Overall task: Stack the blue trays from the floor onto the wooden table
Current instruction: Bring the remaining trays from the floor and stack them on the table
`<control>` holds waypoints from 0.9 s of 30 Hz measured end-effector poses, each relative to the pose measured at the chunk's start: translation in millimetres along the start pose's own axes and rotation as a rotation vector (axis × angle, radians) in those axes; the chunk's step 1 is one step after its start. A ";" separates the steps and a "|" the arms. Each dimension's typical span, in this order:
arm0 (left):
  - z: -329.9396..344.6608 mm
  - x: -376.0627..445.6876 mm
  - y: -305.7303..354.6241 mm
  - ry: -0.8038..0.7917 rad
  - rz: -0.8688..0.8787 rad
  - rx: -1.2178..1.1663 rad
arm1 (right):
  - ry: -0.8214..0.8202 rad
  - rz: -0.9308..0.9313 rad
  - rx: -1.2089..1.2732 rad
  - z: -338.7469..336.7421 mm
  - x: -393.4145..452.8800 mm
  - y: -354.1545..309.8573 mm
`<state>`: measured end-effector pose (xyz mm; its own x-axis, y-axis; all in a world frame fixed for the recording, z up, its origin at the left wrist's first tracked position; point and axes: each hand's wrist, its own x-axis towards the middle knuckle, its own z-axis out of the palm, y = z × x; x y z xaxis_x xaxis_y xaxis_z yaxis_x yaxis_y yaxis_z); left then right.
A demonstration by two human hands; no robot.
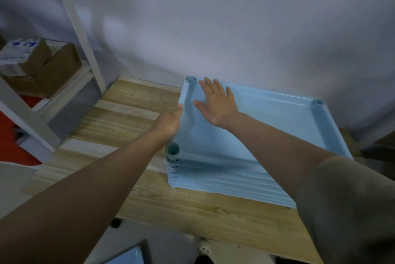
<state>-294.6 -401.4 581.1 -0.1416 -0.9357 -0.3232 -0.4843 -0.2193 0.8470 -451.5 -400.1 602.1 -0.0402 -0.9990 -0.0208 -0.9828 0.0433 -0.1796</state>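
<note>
**Blue trays stacked on wooden table, both hands at the top tray**

Wall (235, 17): pale, plain, filling the upper view behind the table.

Wooden table (132, 118): light planked top, its far edge against the wall.

Stack of blue trays (224, 180): several light blue trays nested one on another, standing on the right part of the table, the far side near the wall. Round sockets show at three corners.

Top tray (277, 127): shallow, rimmed, lying level on the stack.

Shelving unit (85, 50): white frame, left of the table, holding brown cardboard boxes (49, 65).

Right hand (215, 101): palm down, fingers spread wide and flat on the top tray's inner surface near its far left corner; it grips nothing.

Left hand (168, 122): set against the top tray's left rim, thumb up along the edge; the fingers are hidden behind the hand, so whether they curl under the rim cannot be told.

Another blue tray (128, 256): a corner only, low at the frame's bottom edge, apparently on the floor below the table.
</note>
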 end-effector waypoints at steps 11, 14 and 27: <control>2.0 14.5 -11.6 -0.061 0.025 0.107 | -0.087 0.001 -0.144 41.8 29.7 9.0; 3.7 14.7 -11.8 -0.051 0.033 0.140 | -0.084 0.002 -0.153 42.9 29.0 8.1; 7.9 7.0 -2.7 0.300 0.290 0.742 | -0.033 0.095 0.028 22.6 -39.3 38.9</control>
<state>-301.1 -405.1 573.3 -0.1632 -0.9835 0.0781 -0.9196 0.1803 0.3490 -484.0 -358.9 573.7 -0.1269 -0.9893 -0.0718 -0.9694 0.1391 -0.2025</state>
